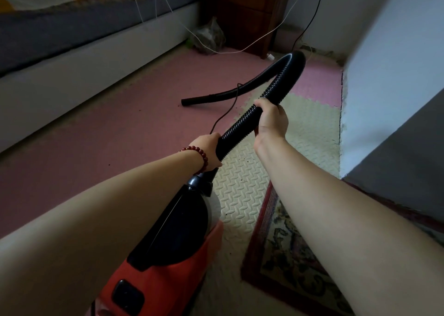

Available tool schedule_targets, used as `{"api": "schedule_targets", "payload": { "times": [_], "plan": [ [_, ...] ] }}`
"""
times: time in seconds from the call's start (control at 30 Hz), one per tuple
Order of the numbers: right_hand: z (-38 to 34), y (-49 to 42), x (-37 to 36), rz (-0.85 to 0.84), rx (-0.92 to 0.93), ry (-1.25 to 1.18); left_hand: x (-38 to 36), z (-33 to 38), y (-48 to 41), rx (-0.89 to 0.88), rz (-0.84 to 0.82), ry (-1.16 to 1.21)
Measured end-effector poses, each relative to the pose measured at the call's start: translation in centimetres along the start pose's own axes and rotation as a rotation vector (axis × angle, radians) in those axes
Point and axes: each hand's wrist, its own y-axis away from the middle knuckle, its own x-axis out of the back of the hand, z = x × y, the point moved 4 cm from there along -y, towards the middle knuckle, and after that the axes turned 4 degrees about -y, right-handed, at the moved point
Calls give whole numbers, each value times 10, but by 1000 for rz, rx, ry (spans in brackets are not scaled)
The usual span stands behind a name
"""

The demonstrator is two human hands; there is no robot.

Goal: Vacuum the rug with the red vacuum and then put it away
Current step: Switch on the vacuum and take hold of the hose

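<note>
Above the foam floor mats (242, 190), left hand (208, 151) and right hand (271, 121), set apart, each grip the red vacuum's (168, 255) black hose (240, 128).

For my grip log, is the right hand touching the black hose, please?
Touching: head view shows the right hand curled round the black hose.

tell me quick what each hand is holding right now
Left hand: grips the black hose near where it joins the red vacuum.
Right hand: grips the same hose further along.
</note>
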Motion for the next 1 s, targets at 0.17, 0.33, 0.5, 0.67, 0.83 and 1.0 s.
{"api": "schedule_targets", "payload": {
  "times": [0.17, 0.33, 0.5, 0.67, 0.83, 1.0],
  "plan": [
    [-7, -2, 8, -27, 50, -61, -1, 3, 1, -17, -20, 7],
    [-10, 3, 15, 101, 65, -132, -5, 3, -1, -27, -16, -7],
    [-16, 7, 7, 133, 142, -69, -8, 1, -5, -12, -18, 1],
    [-19, 10, -3, 64, 243, 28, -9, 0, -6, -16, -9, -4],
    [-19, 9, -5, 35, 250, 105, -1, 2, -5, -29, 11, 46],
    [-22, 10, 2, 50, 219, 78, 14, 20, -4, -56, 27, 187]
  ]
}}
